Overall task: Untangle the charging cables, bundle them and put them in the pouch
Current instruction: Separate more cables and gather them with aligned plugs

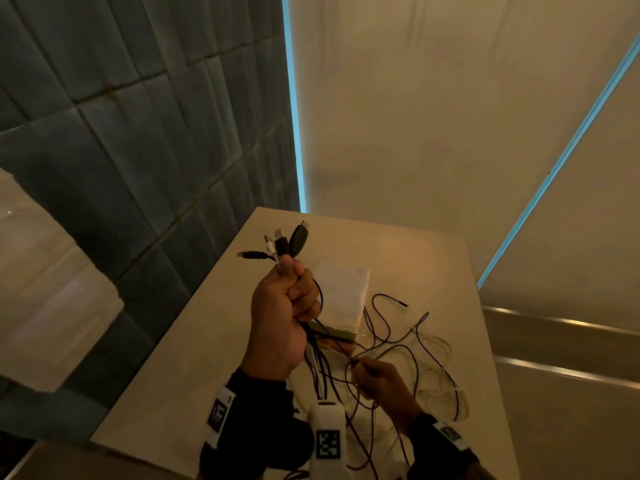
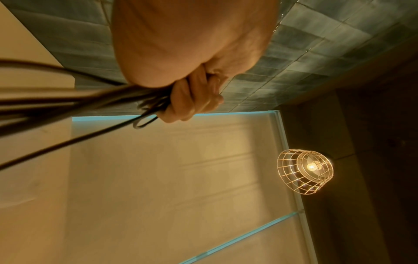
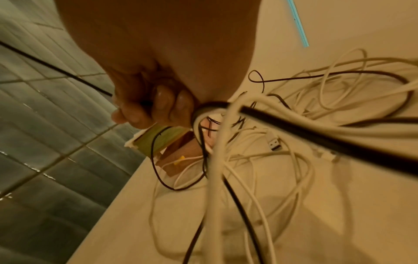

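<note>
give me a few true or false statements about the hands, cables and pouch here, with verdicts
1. The left hand grips a bunch of cable ends with the plugs sticking up. True.
2. The right hand is empty and flat on the table. False: it pinches a thin dark cable.
3. The pouch lies on the table beyond the hands. True.
4. All cables are already in the pouch. False: loose loops lie spread on the table.

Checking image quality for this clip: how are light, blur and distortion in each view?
Head: dim, warm cast, wall lines bowed, left hand and plugs sharp. Left wrist: lamp glares; near cables smeared. Right wrist: right hand soft; close black cable blurred; shadows on table.
</note>
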The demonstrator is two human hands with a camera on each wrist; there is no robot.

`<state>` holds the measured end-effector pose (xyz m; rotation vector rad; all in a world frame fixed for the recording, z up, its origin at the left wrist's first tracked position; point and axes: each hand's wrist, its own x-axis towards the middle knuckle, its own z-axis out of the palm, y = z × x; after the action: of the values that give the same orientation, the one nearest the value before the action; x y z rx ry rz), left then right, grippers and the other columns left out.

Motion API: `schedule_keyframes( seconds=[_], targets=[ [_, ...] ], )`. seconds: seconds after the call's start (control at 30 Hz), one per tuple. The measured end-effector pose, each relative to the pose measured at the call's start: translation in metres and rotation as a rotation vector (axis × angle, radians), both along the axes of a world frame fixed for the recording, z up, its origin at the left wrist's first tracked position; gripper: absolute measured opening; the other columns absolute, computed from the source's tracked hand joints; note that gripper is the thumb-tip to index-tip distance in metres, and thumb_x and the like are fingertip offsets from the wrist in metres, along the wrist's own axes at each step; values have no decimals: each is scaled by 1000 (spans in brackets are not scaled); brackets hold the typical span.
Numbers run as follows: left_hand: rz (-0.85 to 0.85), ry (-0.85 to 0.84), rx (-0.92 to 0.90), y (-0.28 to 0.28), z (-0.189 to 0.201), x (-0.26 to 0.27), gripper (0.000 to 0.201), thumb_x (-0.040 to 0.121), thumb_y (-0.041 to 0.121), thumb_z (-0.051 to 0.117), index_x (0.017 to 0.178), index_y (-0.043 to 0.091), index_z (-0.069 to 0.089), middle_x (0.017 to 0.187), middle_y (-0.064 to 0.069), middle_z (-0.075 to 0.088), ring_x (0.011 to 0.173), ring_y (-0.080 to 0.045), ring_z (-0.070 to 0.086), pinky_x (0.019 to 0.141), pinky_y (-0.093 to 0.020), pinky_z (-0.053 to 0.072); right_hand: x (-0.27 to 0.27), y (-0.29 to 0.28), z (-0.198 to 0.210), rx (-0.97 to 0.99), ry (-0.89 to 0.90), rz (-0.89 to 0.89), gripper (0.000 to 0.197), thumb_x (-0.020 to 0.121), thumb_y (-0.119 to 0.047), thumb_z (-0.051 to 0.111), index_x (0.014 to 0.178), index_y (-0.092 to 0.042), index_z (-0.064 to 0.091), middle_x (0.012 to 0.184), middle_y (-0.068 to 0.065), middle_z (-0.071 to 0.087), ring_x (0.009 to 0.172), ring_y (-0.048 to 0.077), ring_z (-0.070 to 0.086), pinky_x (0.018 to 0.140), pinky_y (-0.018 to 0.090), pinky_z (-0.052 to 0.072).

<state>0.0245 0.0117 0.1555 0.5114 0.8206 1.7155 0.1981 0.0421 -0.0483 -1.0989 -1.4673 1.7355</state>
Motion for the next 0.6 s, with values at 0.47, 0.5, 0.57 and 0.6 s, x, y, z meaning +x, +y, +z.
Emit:
schedule_keyframes(
  seconds=[0.47, 0.5, 0.57, 0.6],
  targets=[
    [37, 308, -297, 1, -25, 6, 33, 104, 26, 31, 77, 13, 45, 59, -6, 63, 41, -11, 37, 37, -20, 25, -12, 14, 119, 183, 216, -131, 13, 90, 2, 58, 82, 12, 60, 55, 0, 45, 48, 6, 39, 44, 15, 36],
    [34, 327, -326, 2, -27, 8, 33, 105, 27, 31, 78, 13, 44, 62, -7, 67, 44, -12, 39, 37, -20, 27, -15, 13, 131, 222, 236, -87, 12, 89, 3, 58, 81, 12, 60, 55, 0, 47, 49, 7, 40, 45, 15, 37],
    [20, 319, -366, 3, -28, 10, 34, 105, 28, 31, 78, 12, 44, 68, -9, 71, 50, -16, 42, 38, -20, 32, -18, 10, 148, 259, 251, -7, 11, 87, 7, 58, 78, 13, 59, 55, -6, 54, 49, 5, 46, 49, 14, 39],
    [5, 290, -367, 2, -27, 12, 34, 104, 29, 32, 77, 13, 44, 71, -10, 72, 52, -17, 46, 41, -21, 37, -19, 8, 153, 246, 254, 34, 11, 86, 9, 58, 76, 10, 60, 56, -9, 58, 50, 5, 52, 51, 14, 42]
  ],
)
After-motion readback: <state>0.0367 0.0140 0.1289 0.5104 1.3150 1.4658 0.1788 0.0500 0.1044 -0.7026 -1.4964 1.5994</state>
